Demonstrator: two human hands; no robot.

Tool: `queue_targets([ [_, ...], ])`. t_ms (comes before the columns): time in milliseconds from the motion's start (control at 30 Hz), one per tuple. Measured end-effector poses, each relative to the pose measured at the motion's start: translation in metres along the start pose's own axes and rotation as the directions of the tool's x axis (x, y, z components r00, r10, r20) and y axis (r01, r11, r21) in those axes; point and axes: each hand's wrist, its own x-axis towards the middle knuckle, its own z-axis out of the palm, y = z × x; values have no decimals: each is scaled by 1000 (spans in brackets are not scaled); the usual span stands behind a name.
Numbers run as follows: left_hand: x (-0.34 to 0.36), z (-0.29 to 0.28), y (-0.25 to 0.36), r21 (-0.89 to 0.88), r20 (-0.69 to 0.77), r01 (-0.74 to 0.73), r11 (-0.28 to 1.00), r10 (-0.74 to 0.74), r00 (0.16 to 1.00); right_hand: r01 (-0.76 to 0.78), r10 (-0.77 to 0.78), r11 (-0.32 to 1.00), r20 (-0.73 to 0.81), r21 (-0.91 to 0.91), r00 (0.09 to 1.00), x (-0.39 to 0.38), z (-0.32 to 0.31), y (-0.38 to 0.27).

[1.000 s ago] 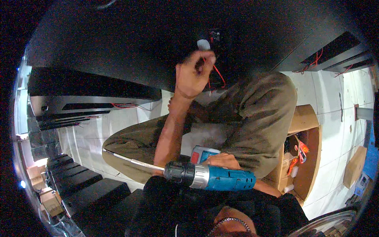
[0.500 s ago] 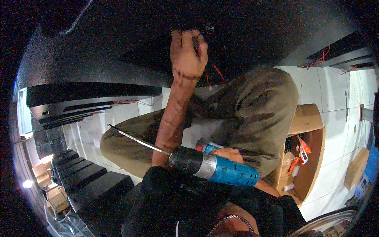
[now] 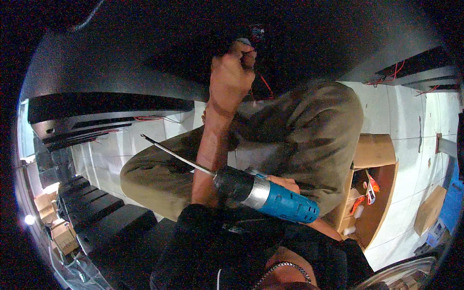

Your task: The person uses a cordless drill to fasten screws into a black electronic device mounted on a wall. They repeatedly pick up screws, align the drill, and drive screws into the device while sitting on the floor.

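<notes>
My left hand point(image 3: 229, 79) reaches into a dark area of a large black textured cabinet point(image 3: 121, 72), fingers curled closed. A small shiny piece point(image 3: 257, 33) shows just past the fingertips; what the fingers pinch is too dark to make out. My right hand point(image 3: 286, 183) grips a blue cordless drill point(image 3: 285, 203), mostly hidden behind its body. From the black chuck a long metal driver bit point(image 3: 179, 157) points up and left, across my left forearm. A thin red wire point(image 3: 267, 86) hangs beside my left wrist.
My bent legs in brown trousers point(image 3: 319, 130) lie under the cabinet. An open cardboard box point(image 3: 374, 150) with orange-and-white items stands right on pale floor tiles. More black cabinets point(image 3: 113, 224) line the left, and others with red wires sit at the upper right.
My left hand has drawn slightly downward and turned, its fingertips showing more. The drill has shifted a little right and up, its bit tip too. The view has moved slightly.
</notes>
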Motion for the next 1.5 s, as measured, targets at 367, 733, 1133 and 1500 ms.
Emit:
queue_targets([
  [367,-24,-107,-39,-50,407,95,994,-66,911,-176,229,946,172,-274,958,10,27,-30],
  [733,-77,-340,-10,-584,-272,302,753,-532,802,-360,491,819,222,-447,842,-33,68,-35],
  [1133,-117,-312,108,-962,-123,-271,28,844,522,-344,356,934,227,-90,907,-30,63,-45],
  [1500,-101,-369,103,-913,160,-204,353,770,618,-384,393,919,122,-91,911,-29,93,-17],
])
